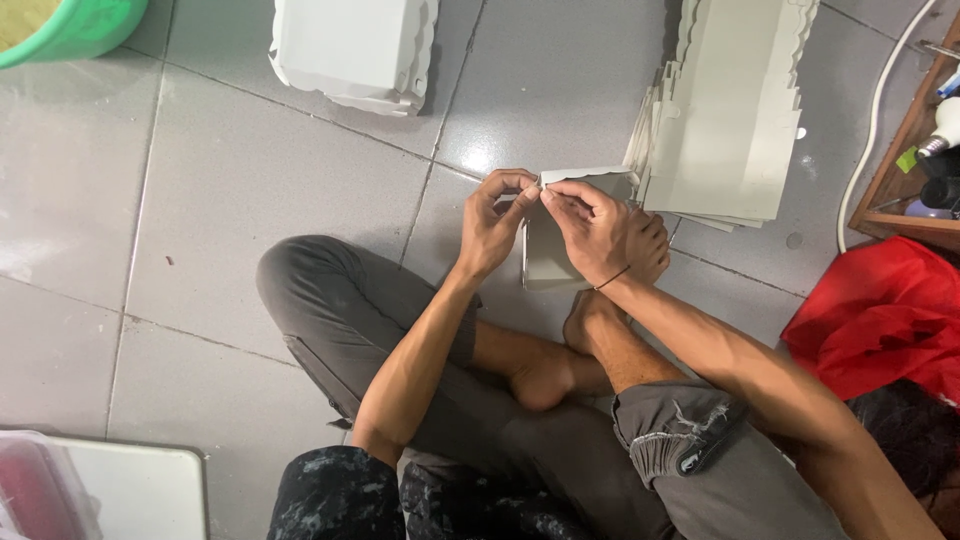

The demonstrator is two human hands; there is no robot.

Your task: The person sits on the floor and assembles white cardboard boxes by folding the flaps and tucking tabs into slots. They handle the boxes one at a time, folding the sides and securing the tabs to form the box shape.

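At frame centre, half-folded pale grey carton (556, 250); stack of flat carton blanks (725, 110) upper right, folded box (352, 48) top. Left hand (493, 222), right hand (595, 228) raised together, fingertips pinching carton's scalloped top edge.

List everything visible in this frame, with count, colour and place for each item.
half-folded box: one, pale grey-white card, centre, held over the crossed legs
flat box blanks: a stack, count unclear, pale grey-white, on the floor at upper right
finished box: one, white, scalloped edge, top centre-left on the floor
tub: one, green, top left corner
red bag: one, red, right edge
wooden shelf: one, brown, far right, holding small items too unclear to name
white cable: one, white, upper right on the floor
container: one, clear with pink contents, bottom left
tiled floor: grey, throughout
left hand: pinching the box's top edge
right hand: pinching the same edge, dark band at the wrist
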